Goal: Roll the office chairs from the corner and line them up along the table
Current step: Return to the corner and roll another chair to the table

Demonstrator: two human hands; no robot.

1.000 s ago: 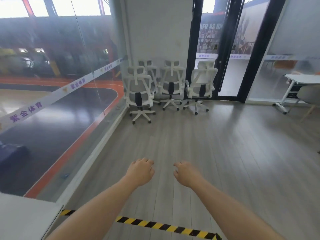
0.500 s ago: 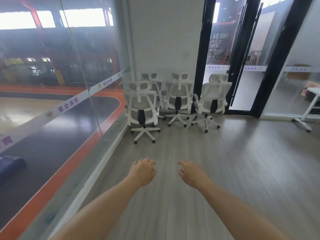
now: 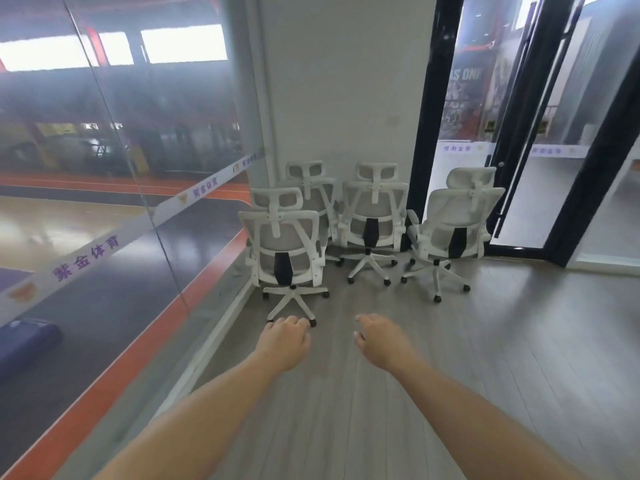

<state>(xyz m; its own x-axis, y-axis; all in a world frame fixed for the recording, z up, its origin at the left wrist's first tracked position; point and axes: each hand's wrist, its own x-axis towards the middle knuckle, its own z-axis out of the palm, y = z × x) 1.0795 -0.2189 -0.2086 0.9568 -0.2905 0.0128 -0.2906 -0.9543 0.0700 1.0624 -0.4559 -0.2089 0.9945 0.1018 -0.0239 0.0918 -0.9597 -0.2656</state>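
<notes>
Office chairs (image 3: 375, 202), four of them, all white, stand bunched in the corner ahead of us, and neither of our hands has hold of one. Our left hand (image 3: 285, 342) hangs out in front with the fingers loosely curled downward, grasping nothing. Our right hand (image 3: 382, 342) floats just beside it, equally slack and empty, back of the hand up. Both bare forearms reach in from the bottom edge above the grey plank floor (image 3: 502, 375).

From where we look, our left knuckles line up with the front leg of the nearest chair (image 3: 284, 251), but no contact shows. That chair has its back to us: a mesh back, a dark strip down the lower spine, a headrest on top and a star base on casters. It sits just beside the glass wall (image 3: 138, 150) on our left. Behind it the second chair (image 3: 311, 188) stands close to the white wall (image 3: 343, 81). To the right the third chair (image 3: 372, 233) also shows us its back. The fourth chair (image 3: 457, 220), furthest right and turned slightly, stands near the black door frame (image 3: 427, 116).

Across the glass runs a white band (image 3: 86, 258) with purple characters, and beyond it lies an orange-and-dark sports court (image 3: 104, 323).
</notes>
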